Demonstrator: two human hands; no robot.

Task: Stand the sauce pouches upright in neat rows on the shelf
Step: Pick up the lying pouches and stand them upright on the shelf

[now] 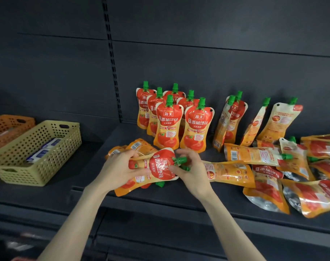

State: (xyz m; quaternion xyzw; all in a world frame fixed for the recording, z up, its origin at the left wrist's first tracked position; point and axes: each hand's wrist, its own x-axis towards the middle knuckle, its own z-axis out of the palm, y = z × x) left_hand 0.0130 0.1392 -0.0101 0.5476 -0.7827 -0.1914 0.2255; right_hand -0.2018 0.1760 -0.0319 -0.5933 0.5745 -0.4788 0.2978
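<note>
My left hand (pixel 121 166) grips the body of a pouch (pixel 160 167) and my right hand (pixel 190 166) pinches its top by the green cap (pixel 180 160). It lies sideways between them, cap to the right, low over the near shelf (pixel 179 196). It is glossy red and orange with printed tomatoes. Just beyond it are the standing pouches (pixel 169 119), and loose pouches (pixel 273 166) lie to the right.

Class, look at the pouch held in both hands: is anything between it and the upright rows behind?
Nothing visible stands between the held pouch and the upright rows just behind it. Loose pouches lie flat under and left of it, in front of the rows, so they probably need clearing first.
</note>
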